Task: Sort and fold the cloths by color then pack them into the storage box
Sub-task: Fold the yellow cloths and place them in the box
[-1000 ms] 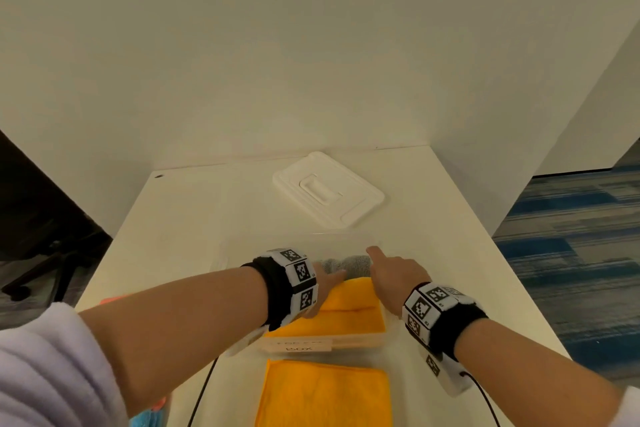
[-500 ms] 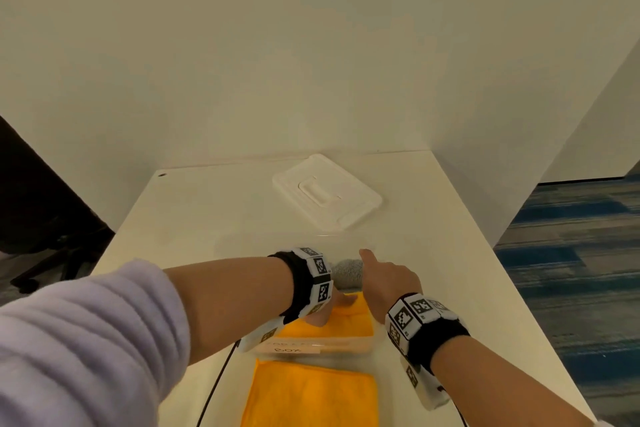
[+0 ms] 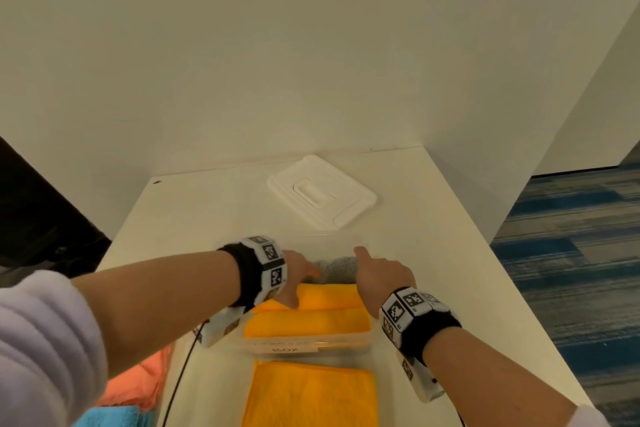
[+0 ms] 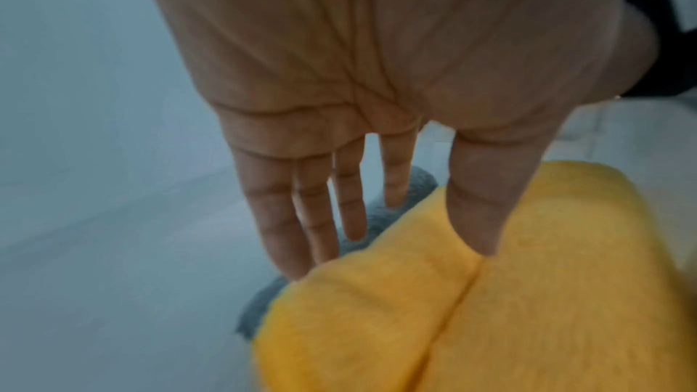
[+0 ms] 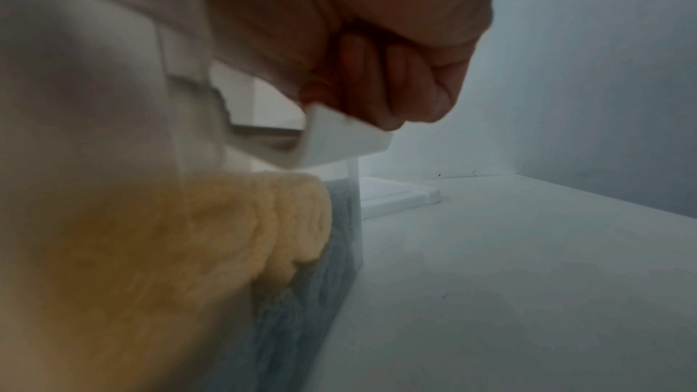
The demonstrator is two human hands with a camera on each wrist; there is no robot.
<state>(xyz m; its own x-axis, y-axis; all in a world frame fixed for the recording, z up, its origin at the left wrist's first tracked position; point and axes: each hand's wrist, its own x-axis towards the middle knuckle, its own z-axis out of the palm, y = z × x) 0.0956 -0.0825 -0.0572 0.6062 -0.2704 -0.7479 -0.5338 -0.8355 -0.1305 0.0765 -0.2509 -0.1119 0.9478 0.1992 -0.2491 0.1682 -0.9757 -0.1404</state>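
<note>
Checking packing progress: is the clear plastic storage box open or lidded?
Open. The clear plastic storage box has no lid; the white plastic lid lies flat on the table behind it.

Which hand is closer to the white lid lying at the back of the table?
Right. The right hand grips the box's right rim, with the lid just beyond it. The left hand lies flat inside the box on the orange cloth, farther away.
</note>
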